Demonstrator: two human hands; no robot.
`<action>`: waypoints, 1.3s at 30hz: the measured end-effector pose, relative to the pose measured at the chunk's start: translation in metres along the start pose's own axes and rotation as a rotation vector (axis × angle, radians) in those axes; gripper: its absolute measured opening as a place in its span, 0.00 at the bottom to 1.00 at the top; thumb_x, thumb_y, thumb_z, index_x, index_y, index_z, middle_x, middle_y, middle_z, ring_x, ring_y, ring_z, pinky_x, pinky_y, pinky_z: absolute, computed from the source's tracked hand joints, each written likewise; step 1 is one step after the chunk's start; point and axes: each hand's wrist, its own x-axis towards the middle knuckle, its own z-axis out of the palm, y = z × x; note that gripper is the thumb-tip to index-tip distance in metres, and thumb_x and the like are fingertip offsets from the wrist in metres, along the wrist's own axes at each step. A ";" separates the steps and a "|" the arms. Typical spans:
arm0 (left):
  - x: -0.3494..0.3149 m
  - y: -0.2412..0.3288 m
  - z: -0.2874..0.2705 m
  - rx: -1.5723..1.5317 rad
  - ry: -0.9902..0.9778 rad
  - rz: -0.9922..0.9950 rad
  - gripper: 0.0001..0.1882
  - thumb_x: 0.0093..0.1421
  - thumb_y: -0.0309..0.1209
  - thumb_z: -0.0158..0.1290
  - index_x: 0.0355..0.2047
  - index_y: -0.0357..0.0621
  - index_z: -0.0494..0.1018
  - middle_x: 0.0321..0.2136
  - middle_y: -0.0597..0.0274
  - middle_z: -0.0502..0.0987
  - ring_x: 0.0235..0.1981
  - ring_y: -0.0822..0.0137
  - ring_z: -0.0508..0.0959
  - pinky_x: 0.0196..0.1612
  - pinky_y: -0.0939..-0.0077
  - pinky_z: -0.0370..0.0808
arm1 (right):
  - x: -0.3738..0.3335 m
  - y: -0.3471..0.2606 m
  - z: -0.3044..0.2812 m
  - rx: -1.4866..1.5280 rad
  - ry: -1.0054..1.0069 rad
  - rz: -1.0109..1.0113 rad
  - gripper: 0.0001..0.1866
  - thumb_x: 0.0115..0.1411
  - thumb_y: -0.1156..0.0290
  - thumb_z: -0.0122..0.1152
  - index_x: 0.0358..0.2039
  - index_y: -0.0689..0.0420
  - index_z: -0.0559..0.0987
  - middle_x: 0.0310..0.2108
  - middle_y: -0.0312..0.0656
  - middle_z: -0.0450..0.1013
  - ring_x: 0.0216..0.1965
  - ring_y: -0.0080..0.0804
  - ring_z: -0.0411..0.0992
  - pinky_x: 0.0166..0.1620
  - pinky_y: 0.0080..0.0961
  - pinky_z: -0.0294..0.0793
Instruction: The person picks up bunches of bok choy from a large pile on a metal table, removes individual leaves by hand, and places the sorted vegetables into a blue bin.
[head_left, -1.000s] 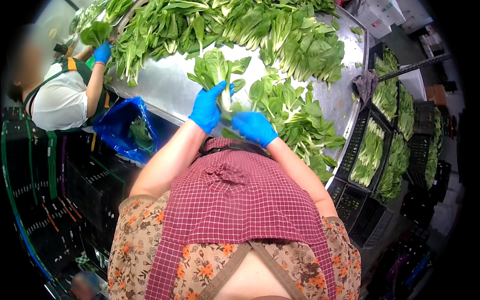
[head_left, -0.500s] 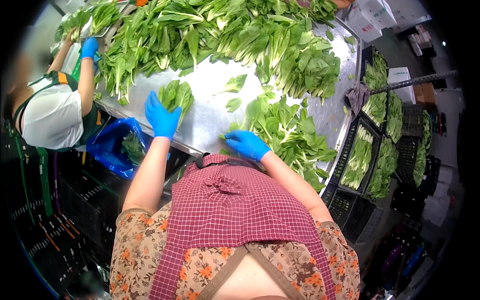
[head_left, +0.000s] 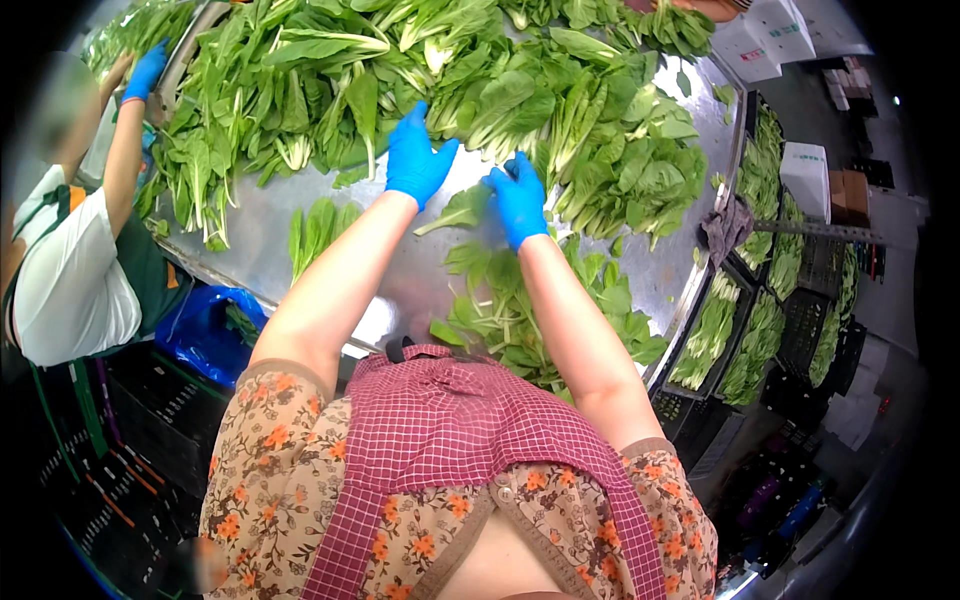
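Both my hands wear blue gloves and reach over a metal table (head_left: 390, 265). My left hand (head_left: 413, 165) is open, thumb apart from the fingers, at the near edge of a large heap of leafy greens (head_left: 320, 75) with pale stems. To its right, my right hand (head_left: 519, 203) is open too, its fingertips by the stems of a thick bunch of greens (head_left: 510, 110). A loose leaf (head_left: 455, 210) lies between the hands. Beyond my left forearm rests a small bunch of greens (head_left: 315, 235). Scattered leaves (head_left: 500, 305) lie beneath my right forearm.
At the far left a co-worker (head_left: 85, 260) reaches over greens with a blue-gloved hand. A blue bag (head_left: 210, 335) hangs below the table's near left edge. Black crates (head_left: 708, 335) of greens stand along the right side. A grey cloth (head_left: 726, 230) hangs at the table's right edge.
My left hand has let go of the small bunch, which stays on the table, and moved forward and right. My right hand has moved forward from the near edge to the heap.
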 end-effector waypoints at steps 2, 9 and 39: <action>0.009 0.000 0.010 -0.024 -0.029 -0.067 0.40 0.45 0.39 0.61 0.55 0.32 0.58 0.47 0.38 0.67 0.48 0.45 0.69 0.51 0.62 0.67 | 0.014 0.002 0.009 0.145 -0.023 0.062 0.38 0.56 0.69 0.57 0.62 0.62 0.50 0.45 0.47 0.69 0.32 0.30 0.73 0.31 0.24 0.72; 0.013 0.006 0.007 -0.414 -0.295 -0.301 0.29 0.46 0.41 0.60 0.43 0.32 0.69 0.40 0.41 0.73 0.42 0.45 0.73 0.43 0.63 0.71 | 0.023 -0.033 0.022 0.256 -0.071 0.223 0.15 0.52 0.62 0.64 0.31 0.59 0.72 0.24 0.38 0.70 0.20 0.23 0.67 0.23 0.20 0.66; -0.204 0.091 -0.064 -1.009 -0.636 -0.613 0.18 0.59 0.37 0.50 0.46 0.40 0.70 0.40 0.58 0.74 0.41 0.70 0.74 0.42 0.76 0.71 | -0.199 -0.003 -0.081 -0.415 -0.337 -0.503 0.15 0.50 0.67 0.64 0.40 0.53 0.76 0.27 0.39 0.71 0.25 0.30 0.69 0.29 0.22 0.69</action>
